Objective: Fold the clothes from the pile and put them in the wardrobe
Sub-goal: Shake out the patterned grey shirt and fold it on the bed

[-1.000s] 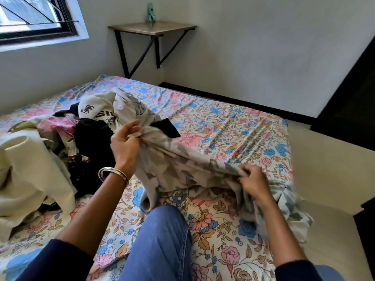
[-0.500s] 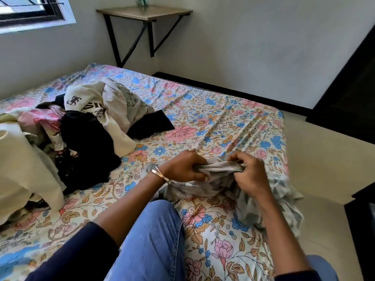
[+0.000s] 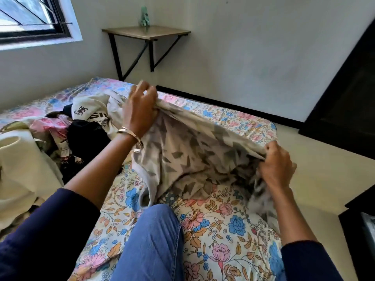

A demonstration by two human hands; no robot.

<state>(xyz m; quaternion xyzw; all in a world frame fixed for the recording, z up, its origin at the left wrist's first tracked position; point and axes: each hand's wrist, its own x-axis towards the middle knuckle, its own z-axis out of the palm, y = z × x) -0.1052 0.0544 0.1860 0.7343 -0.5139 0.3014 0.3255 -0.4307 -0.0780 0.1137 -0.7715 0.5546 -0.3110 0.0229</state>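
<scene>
- Half a second ago both hands were bunched close together low over the bed; now they are spread apart, with the left hand (image 3: 140,112) raised toward the pile and the right hand (image 3: 277,165) out by the bed's right edge.
- Between them the pale grey garment with a darker leaf-like print (image 3: 182,151) is stretched open along its upper edge, where before it sat crumpled under the knuckles.
- Grip: the left hand's fingers are curled round a gathered fold of that cloth, and the right hand pinches another part of the same edge. Both hold firmly.
- Its lower part sags onto the floral-printed bedsheet in blue, pink and orange (image 3: 213,220), just ahead of a knee in blue denim (image 3: 154,240).
- Unfolded clothes in cream, black and pink (image 3: 67,134) lie heaped on the left of the bed, touching the held garment's far side.
- Step in hand, as I judge it: spreading one garment out before its first fold; most of the task remains.
- Next move likely calls for finding the garment's corners or seams, laying it flat on the sheet and smoothing it, since the cloth is limp and bunches readily.
- No wardrobe can be clearly made out.
</scene>
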